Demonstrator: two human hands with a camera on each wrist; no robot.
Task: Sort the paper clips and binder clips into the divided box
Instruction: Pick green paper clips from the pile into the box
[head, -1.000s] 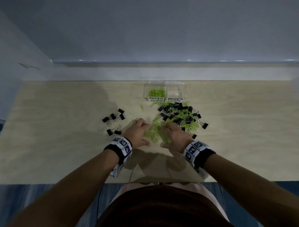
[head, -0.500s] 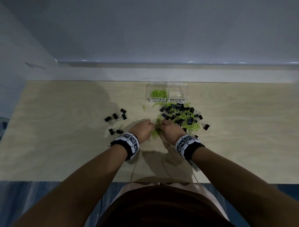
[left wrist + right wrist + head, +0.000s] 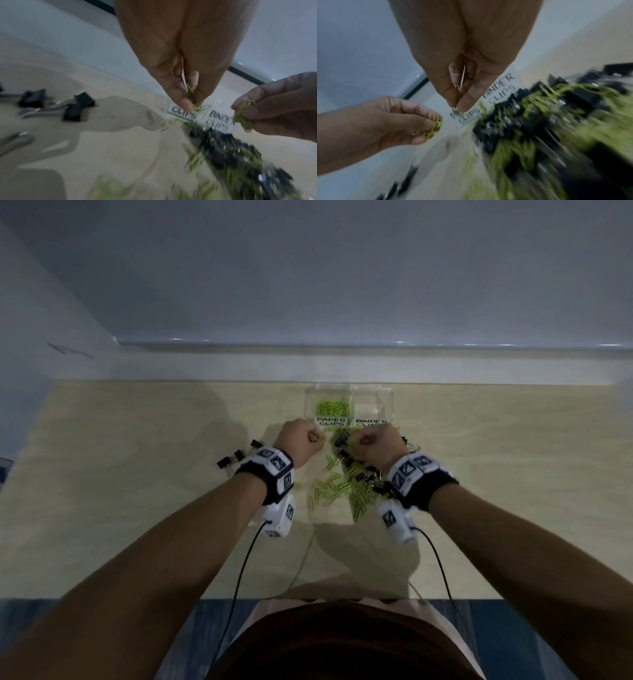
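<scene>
A clear divided box (image 3: 388, 402) stands at the back of the table, labelled PAPER CLIPS on the left and BINDER CLIPS on the right. Green paper clips (image 3: 331, 407) lie in its left compartment. My left hand (image 3: 301, 440) pinches a bunch of green paper clips (image 3: 192, 97) just in front of the box. My right hand (image 3: 373, 443) pinches another bunch of green paper clips (image 3: 457, 102) beside it. Below both hands lies a mixed pile of green paper clips (image 3: 337, 487) and black binder clips (image 3: 363, 474).
A few black binder clips (image 3: 236, 458) lie apart on the wooden table (image 3: 137, 491), left of my left wrist. A white wall ledge (image 3: 342, 364) runs behind the box. Cables hang from both wrist cameras toward the table's near edge.
Both hands have lifted from the pile with paper clips pinched in them and moved forward toward the box. The head view has tilted a little.
</scene>
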